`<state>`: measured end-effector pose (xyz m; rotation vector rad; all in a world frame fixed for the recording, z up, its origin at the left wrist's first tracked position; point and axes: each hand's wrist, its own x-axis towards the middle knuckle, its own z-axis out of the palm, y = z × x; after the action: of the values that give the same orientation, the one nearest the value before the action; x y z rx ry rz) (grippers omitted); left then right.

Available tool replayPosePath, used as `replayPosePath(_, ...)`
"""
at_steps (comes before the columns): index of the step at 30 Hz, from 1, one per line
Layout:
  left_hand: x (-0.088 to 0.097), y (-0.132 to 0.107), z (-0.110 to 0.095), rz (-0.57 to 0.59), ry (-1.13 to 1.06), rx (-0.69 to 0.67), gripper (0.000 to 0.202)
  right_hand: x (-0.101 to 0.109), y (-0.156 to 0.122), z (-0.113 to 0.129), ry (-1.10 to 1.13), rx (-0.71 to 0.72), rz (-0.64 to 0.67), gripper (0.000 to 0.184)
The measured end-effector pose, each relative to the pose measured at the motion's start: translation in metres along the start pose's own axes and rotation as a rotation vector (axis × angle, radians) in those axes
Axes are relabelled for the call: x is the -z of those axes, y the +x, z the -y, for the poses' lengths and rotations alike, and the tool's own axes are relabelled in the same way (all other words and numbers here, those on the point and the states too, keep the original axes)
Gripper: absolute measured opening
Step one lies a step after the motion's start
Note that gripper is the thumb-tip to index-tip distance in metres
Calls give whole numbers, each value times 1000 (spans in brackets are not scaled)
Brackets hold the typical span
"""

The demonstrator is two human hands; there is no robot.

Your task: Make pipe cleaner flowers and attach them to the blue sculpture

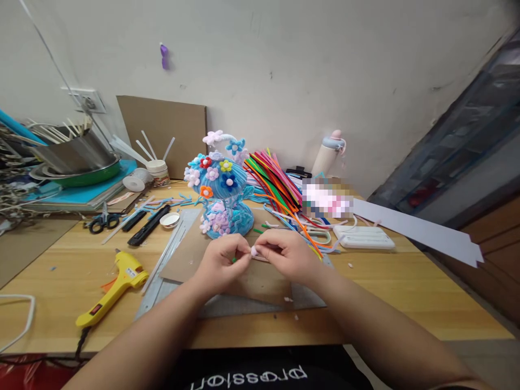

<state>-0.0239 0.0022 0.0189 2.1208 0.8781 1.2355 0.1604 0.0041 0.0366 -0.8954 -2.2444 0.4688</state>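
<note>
My left hand (pixel 221 262) and my right hand (pixel 286 254) meet over a brown cardboard sheet (pixel 264 284) at the table's middle. Both pinch a small pink fuzzy piece (pixel 254 251) between their fingertips. A bit of green shows under my left fingers. Just behind the hands stands a blue pipe-cleaner ornament (pixel 221 192) covered with small coloured flowers. A bundle of multicoloured pipe cleaners (pixel 276 181) lies to its right, with loose strands trailing toward my right hand.
A yellow glue gun (pixel 116 287) lies front left. Scissors (pixel 103 221), black cutters (pixel 148 223) and a small lid are farther left. A metal pot (pixel 75 151) on stacked boards sits far left. A white ribbed box (pixel 363 236) and a white paper strip (pixel 418 230) lie right.
</note>
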Motion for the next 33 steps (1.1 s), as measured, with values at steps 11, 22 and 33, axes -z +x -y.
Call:
replayPosePath(11, -10, -4, 9, -83, 84, 200, 14, -9, -9, 15, -504, 221, 112, 14)
replayPosePath(22, -4, 0, -1, 5, -114, 86, 14, 0, 1, -1, 294, -186, 38, 12)
replayPosePath(33, -11, -3, 8, -231, -285, 285, 18, -15, -7, 10, 6, 0, -82, 17)
